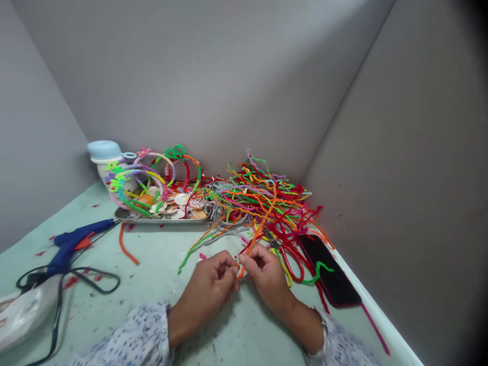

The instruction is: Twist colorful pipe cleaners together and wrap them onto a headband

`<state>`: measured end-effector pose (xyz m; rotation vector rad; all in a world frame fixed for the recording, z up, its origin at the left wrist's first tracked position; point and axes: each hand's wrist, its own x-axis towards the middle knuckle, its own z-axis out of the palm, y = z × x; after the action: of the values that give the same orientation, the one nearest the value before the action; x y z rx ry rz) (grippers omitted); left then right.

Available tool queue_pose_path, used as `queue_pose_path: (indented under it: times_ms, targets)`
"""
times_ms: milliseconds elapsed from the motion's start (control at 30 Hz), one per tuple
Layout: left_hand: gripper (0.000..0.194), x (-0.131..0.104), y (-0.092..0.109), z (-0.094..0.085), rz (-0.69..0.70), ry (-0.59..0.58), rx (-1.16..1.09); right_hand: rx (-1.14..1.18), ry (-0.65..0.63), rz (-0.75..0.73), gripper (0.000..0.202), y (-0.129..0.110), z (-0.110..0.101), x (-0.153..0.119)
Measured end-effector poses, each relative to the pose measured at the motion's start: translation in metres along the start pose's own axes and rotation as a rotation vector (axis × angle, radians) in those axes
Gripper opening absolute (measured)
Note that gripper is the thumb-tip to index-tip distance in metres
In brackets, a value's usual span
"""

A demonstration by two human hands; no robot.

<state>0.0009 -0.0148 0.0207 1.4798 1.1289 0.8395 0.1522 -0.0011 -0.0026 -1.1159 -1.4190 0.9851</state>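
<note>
Near the front middle of the table, my left hand (211,281) is closed in a pinch, its fingertips close to those of my right hand (268,277). An orange pipe cleaner (263,221) rises from the right fingertips toward the pile behind, and a short orange part shows between both hands. My right hand pinches this pipe cleaner. What my left fingertips hold is too small to make out. Just behind the hands lies a tangled heap of colourful pipe cleaners (244,195). Red-handled scissors (293,262) rest right of my right hand.
A metal tray (168,220) holds paper pieces and fuzzy headbands (198,173). A bottle (104,152) stands behind it. At left are a blue glue gun (66,244), its cord and a white container (28,315). A black phone (331,277) lies near the right edge.
</note>
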Motion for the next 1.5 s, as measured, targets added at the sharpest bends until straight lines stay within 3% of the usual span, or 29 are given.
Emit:
queue_pose_path:
  times_ms: [167,367,567,700,867,1067,1133,1300,1500]
  targets:
    - [0.022,-0.004,-0.001,0.000,0.099,0.116,0.231,-0.131,0.068,-0.110,0.029,0.000,0.003,-0.002]
    - [0.021,-0.004,-0.004,-0.001,0.118,-0.001,0.037,-0.024,-0.021,-0.026,0.028,-0.002,-0.001,-0.001]
    - [0.025,-0.002,-0.010,0.000,0.073,-0.060,-0.080,0.319,-0.155,0.103,0.027,0.004,-0.008,0.002]
    - [0.022,-0.004,-0.012,0.002,0.008,-0.109,-0.109,0.421,-0.029,0.135,0.028,0.013,-0.014,0.010]
    - [0.024,-0.006,-0.009,0.001,0.002,-0.129,0.022,0.319,0.029,0.129,0.031,0.006,-0.020,0.014]
    - [0.019,-0.006,-0.005,-0.001,0.095,0.066,0.349,0.108,0.097,0.072,0.038,-0.006,-0.019,0.013]
    - [0.018,-0.006,-0.006,-0.001,0.110,0.076,0.383,0.100,0.107,0.096,0.037,-0.005,-0.018,0.014]
    - [0.022,-0.007,-0.010,0.000,0.074,-0.102,0.168,0.165,0.026,0.150,0.036,0.000,-0.017,0.015]
    - [0.034,-0.003,-0.010,0.000,0.064,-0.110,-0.066,0.219,-0.082,0.193,0.035,-0.005,-0.010,0.008]
